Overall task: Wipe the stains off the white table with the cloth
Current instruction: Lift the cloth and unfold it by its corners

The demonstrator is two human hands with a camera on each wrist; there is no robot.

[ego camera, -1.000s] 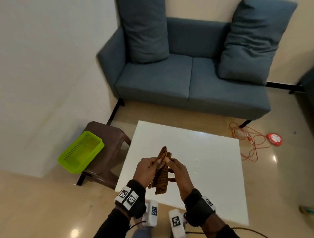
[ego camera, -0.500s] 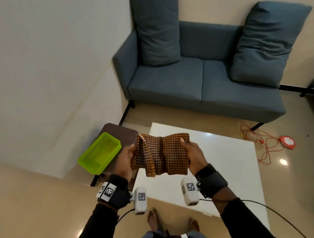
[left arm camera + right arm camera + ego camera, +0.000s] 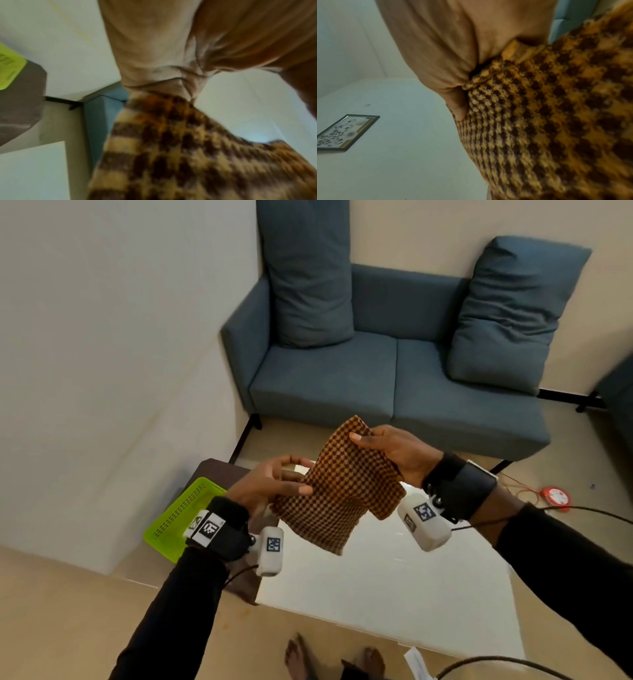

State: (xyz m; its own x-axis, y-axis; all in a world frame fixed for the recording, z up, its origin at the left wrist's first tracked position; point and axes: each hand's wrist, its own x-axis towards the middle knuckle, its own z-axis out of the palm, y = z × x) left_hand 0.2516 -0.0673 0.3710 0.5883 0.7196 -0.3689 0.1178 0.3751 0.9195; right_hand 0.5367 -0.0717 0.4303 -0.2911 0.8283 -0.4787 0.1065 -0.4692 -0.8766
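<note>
A brown-and-orange checked cloth (image 3: 337, 491) hangs in the air above the white table (image 3: 394, 587), held between both hands. My left hand (image 3: 274, 482) pinches its left edge with the thumb on top and the other fingers loosely spread behind. My right hand (image 3: 387, 448) grips the cloth's upper right corner, thumb pressed on the fabric. In the left wrist view the cloth (image 3: 180, 148) drops from under the palm. In the right wrist view the thumb presses into the cloth (image 3: 547, 115). The cloth hides the table's far left corner. I see no stains on the table.
A lime green basket (image 3: 181, 515) sits on a brown stool (image 3: 219, 470) left of the table. A blue sofa (image 3: 394, 378) with two cushions stands behind. A red cable reel (image 3: 555, 496) lies on the floor at right. Bare feet (image 3: 298, 659) stand by the table's near edge.
The cloth, bunched between both hands a second ago, was spread wide and is now tilted, with the right hand raised higher and the left hand lower. The head view has shifted left.
</note>
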